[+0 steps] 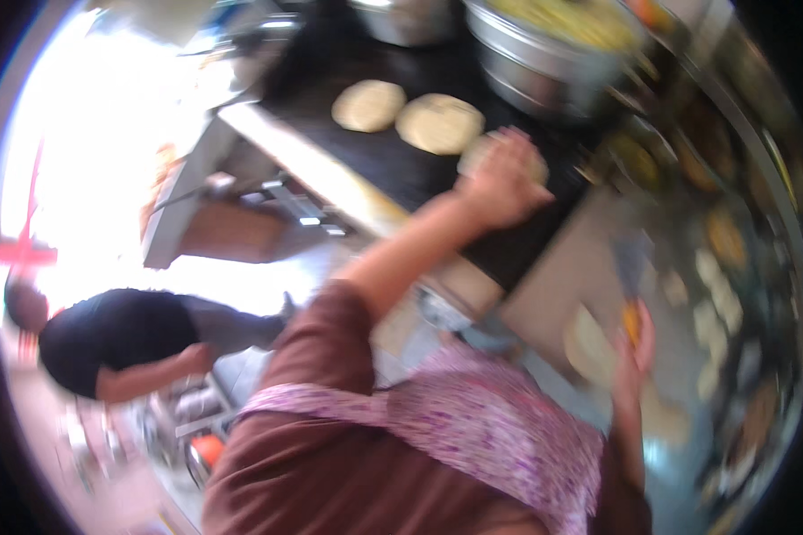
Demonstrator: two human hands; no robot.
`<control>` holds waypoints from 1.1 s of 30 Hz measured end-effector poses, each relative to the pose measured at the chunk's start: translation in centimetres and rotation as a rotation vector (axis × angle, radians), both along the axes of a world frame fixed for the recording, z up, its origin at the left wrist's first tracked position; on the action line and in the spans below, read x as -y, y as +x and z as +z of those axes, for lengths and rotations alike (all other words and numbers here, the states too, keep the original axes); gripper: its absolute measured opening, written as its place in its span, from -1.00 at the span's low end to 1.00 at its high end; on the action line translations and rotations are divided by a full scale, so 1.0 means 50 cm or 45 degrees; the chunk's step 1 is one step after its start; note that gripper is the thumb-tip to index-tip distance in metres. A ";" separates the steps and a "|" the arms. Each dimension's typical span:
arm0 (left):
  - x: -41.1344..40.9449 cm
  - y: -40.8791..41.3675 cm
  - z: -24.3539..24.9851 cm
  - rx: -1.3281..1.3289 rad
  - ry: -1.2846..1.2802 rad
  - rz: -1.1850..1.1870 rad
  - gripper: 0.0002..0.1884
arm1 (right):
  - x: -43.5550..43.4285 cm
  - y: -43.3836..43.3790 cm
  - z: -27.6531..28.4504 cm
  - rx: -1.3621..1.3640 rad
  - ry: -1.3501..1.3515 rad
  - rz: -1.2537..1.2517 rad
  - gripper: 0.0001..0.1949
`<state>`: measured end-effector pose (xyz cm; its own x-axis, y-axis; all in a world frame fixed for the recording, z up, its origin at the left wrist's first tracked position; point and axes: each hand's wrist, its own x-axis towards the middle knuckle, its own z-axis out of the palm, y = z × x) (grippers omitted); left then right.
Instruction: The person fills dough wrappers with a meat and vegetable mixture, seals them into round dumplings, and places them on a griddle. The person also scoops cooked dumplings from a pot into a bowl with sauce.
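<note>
My left hand (505,177) reaches over a dark griddle (388,164) and lies palm down on a pale round flatbread (472,160), covering most of it; motion blurs the fingers. Two more round flatbreads, a larger one (439,124) and a smaller one (369,105), lie in line to its left. Low at the right, my right hand (634,341) grips the orange handle of a spatula (629,267), its grey blade pointing away from me above the work surface. Beside that hand is a pale flat piece (589,344), perhaps rolled dough.
A large metal pot (525,73) with yellow food stands at the griddle's back right, another pot (405,23) at the back. Pale dough pieces (716,294) lie at the right. A light edge (314,167) borders the griddle. At the left is another person (124,334) in dark clothes.
</note>
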<state>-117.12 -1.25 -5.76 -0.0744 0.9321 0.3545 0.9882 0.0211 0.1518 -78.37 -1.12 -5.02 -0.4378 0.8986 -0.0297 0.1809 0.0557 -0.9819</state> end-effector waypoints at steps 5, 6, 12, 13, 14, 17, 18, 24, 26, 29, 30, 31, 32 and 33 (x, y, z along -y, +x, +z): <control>-0.009 0.009 0.036 0.117 -0.258 -0.015 -0.04 | 0.034 0.121 -0.012 -0.009 -0.180 -0.125 -0.45; -0.006 0.010 0.035 0.153 -0.287 0.008 -0.04 | 0.032 0.129 -0.003 0.010 -0.185 -0.120 -0.46; 0.024 0.050 0.032 0.107 -0.309 -0.011 -0.04 | 0.027 0.187 0.000 0.071 -0.139 -0.086 -0.46; 0.018 0.053 0.039 0.092 -0.335 0.000 -0.04 | 0.030 0.195 -0.004 0.078 -0.138 -0.111 -0.45; 0.007 0.037 0.053 0.077 -0.363 0.001 -0.04 | 0.037 0.200 -0.010 0.087 -0.140 -0.147 -0.45; -0.028 0.040 0.024 -0.011 -0.279 -0.099 -0.27 | 0.062 0.194 -0.005 0.005 -0.143 -0.202 -0.42; -0.032 0.032 0.013 -0.239 -0.154 -0.169 -0.38 | 0.073 0.188 0.008 0.007 -0.177 -0.168 -0.42; -0.013 0.033 0.043 -0.153 -0.115 -0.022 -0.29 | 0.129 0.225 0.036 -0.082 -0.419 -0.137 -0.52; -0.036 0.130 0.112 -0.046 0.078 -0.246 -0.37 | 0.128 0.259 0.045 -0.097 -0.416 -0.207 -0.54; -0.047 0.278 0.122 0.622 0.040 -0.655 -0.53 | 0.131 0.322 0.048 -0.094 -0.454 -0.398 -0.57; -0.040 0.323 0.105 0.722 -0.054 -0.688 -0.56 | 0.119 0.347 0.054 -0.097 -0.457 -0.485 -0.60; -0.040 0.368 0.085 0.822 -0.152 -0.723 -0.59 | 0.105 0.380 0.057 -0.048 -0.444 -0.524 -0.61; -0.049 0.418 0.071 0.851 -0.193 -0.757 -0.61 | 0.088 0.423 0.061 0.000 -0.431 -0.560 -0.61; -0.058 0.470 0.055 0.887 -0.238 -0.791 -0.63 | 0.073 0.469 0.062 0.054 -0.423 -0.598 -0.61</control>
<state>-93.61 1.63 -3.03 0.3155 0.9130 0.2586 0.5194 -0.3942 0.7581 -54.91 -4.75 -1.94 0.0139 0.9356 -0.3527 0.1512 -0.3506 -0.9242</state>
